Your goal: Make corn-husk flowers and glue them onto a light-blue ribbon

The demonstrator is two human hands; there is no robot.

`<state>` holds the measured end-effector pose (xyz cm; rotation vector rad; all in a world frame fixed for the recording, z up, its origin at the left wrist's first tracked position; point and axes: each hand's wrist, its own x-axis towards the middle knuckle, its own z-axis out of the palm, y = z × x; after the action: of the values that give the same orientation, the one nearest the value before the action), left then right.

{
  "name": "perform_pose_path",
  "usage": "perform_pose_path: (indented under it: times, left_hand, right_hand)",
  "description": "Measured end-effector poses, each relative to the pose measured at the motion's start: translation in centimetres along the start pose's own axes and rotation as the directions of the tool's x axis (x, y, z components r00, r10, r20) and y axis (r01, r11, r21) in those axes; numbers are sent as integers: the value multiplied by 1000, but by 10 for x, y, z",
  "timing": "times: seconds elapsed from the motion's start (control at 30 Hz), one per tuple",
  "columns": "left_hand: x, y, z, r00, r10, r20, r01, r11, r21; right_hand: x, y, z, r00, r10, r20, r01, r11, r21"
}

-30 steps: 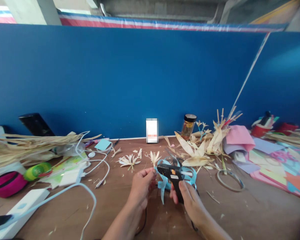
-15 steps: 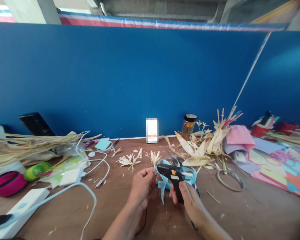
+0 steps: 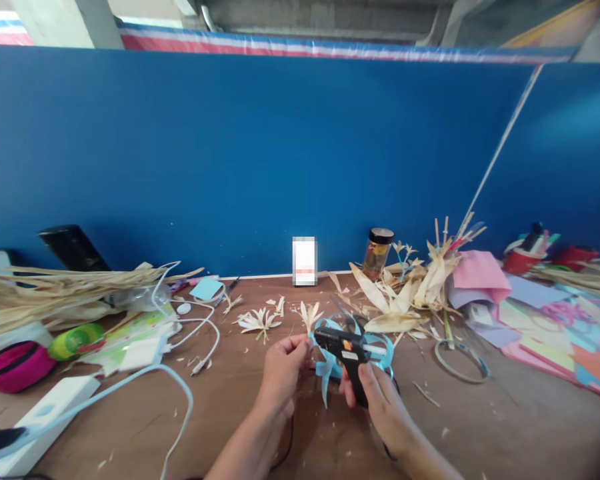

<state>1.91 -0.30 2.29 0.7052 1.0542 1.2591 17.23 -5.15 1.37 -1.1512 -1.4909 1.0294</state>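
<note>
My right hand is wrapped round the grip of a black glue gun, with a pale glue stick poking out of its back end. The nozzle points left, close to the fingertips of my left hand. Those fingers pinch the base of a dried-husk flower whose cream petals fan upward. Light blue ribbon lies in loops behind and below the glue gun. Another husk flower rests on the table to the left.
Dried husks and a lidded jar stand at the back right, near a ring and coloured paper. White cables, a power strip and a pink pouch lie left. A blue partition closes the back.
</note>
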Motion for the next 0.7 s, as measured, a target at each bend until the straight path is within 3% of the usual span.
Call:
perform_pose_path:
  times: [0.33,0.53,0.7]
  left_hand:
    - [-1,3,2,999,40,10,-40,999,26]
    - [-1,1,1,999,33,-5,-32,999,44]
    - [-1,1,1,999,45,3,-45,999,30]
  right_hand:
    - [2,1,-1,1000,-4,-1,4,999,-53]
    - [0,4,-1,999,25,-31,-23,998,58]
    - [0,3,-1,1000,23,8,-23,1000,19]
